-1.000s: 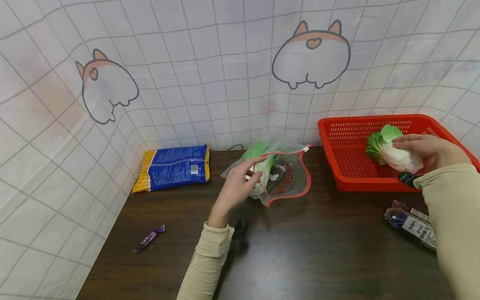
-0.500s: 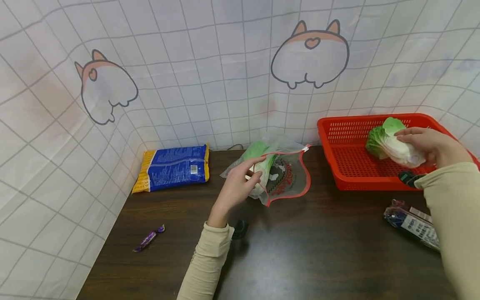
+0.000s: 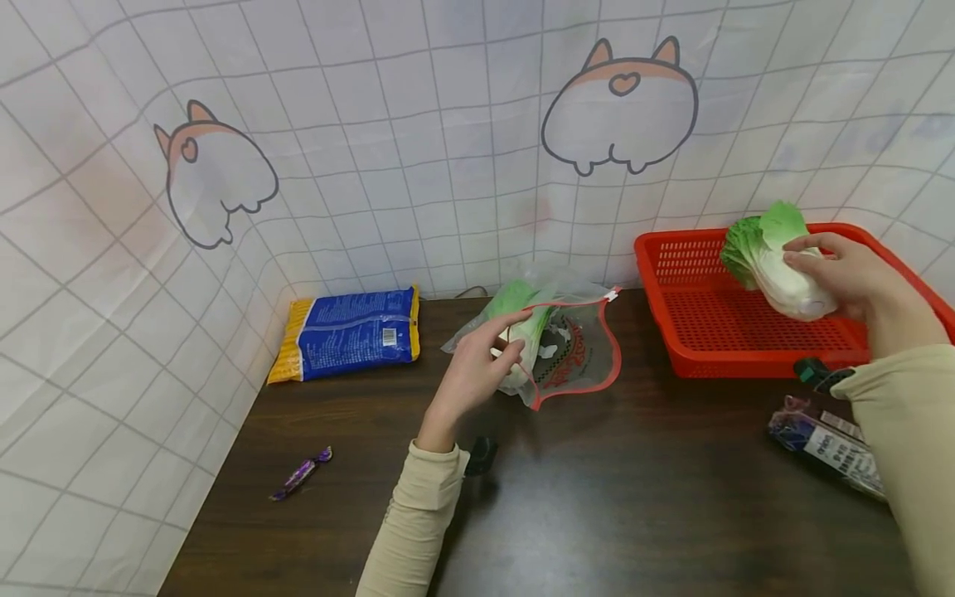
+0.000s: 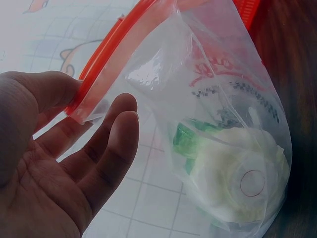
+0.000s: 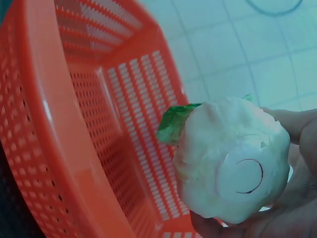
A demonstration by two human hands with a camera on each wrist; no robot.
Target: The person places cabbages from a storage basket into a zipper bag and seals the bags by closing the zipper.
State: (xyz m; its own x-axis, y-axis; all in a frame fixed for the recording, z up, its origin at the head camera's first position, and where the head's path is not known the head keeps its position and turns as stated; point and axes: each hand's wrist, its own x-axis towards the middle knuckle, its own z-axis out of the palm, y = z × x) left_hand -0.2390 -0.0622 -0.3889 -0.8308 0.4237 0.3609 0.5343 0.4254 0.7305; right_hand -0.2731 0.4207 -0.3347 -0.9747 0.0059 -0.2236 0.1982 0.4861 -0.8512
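Observation:
My right hand (image 3: 858,274) grips a napa cabbage (image 3: 789,278) by its white stem end, above the red plastic basket (image 3: 731,365). In the right wrist view the cabbage's round base (image 5: 241,171) faces the camera, fingers and thumb around its sides. My left hand (image 3: 477,365) pinches the red zip edge (image 4: 94,74) of a clear zipper bag (image 3: 578,348) between thumb and forefinger; its other fingers are loosely bent. The bag's mouth gapes towards the right. Another cabbage (image 4: 237,173) lies inside the bag, partly hidden by my left hand in the head view.
A blue and yellow packet (image 3: 351,334) lies at the back left of the dark wooden table (image 3: 619,497). A purple-wrapped candy (image 3: 302,473) is at the front left. Beside my right sleeve lies a dark labelled package (image 3: 828,448). A white gridded cloth (image 3: 418,166) hangs behind.
My right hand has lifted the cabbage up from inside the basket, its leafy end now above the far rim. The left hand and the bag have stayed in place.

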